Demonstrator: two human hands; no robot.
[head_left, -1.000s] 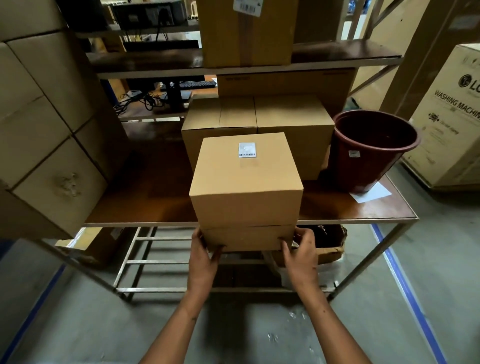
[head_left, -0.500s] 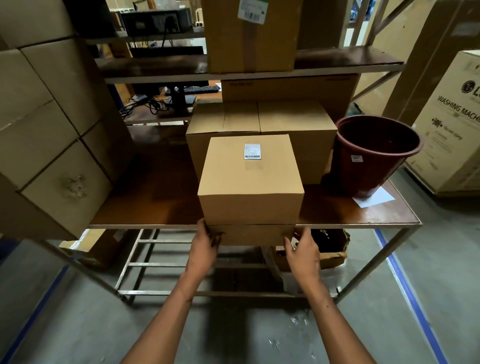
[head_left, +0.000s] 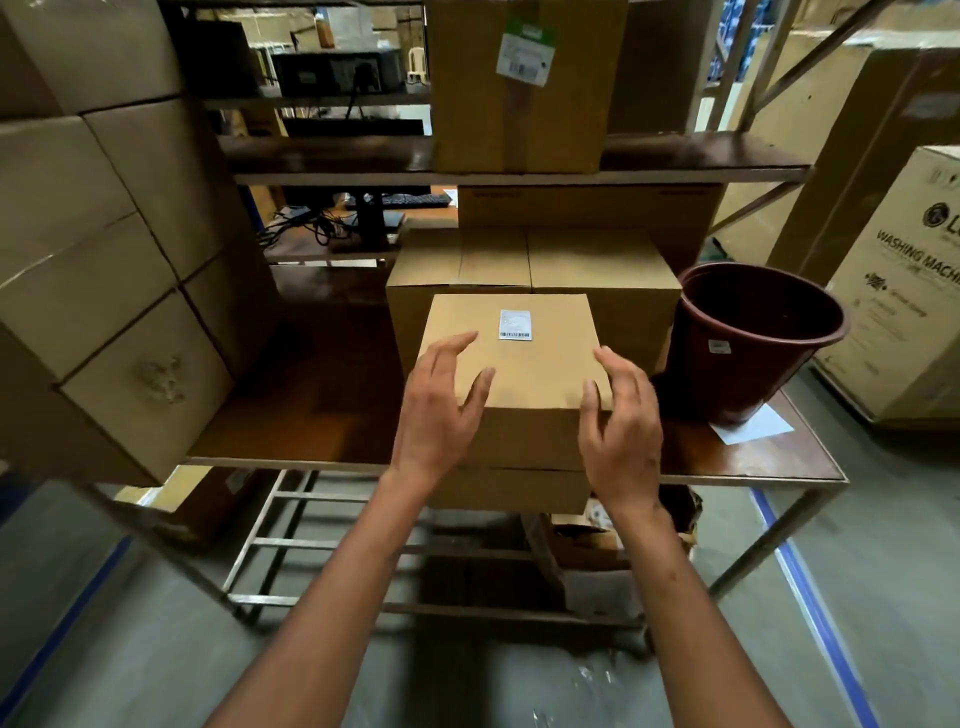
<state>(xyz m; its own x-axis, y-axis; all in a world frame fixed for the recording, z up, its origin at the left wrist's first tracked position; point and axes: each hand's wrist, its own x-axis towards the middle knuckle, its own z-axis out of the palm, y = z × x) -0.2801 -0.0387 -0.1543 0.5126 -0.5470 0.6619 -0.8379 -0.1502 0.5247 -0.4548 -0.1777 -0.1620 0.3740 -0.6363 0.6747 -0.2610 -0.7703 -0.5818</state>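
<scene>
Left hand (head_left: 436, 410) and right hand (head_left: 621, 431) spread over box (head_left: 524, 374), no grip taken; box overhangs bench (head_left: 311, 415) edge, so a careless nudge could tip it off.

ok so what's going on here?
A person is working at a warehouse shelf with both bare hands. The left hand and right hand are spread, fingers loosely bent, over the top front edge of a labelled cardboard box, gripping nothing; whether they touch it is unclear. The box sits at the front edge of the wooden shelf, ahead of larger cartons, with a maroon bucket to its right.
</scene>
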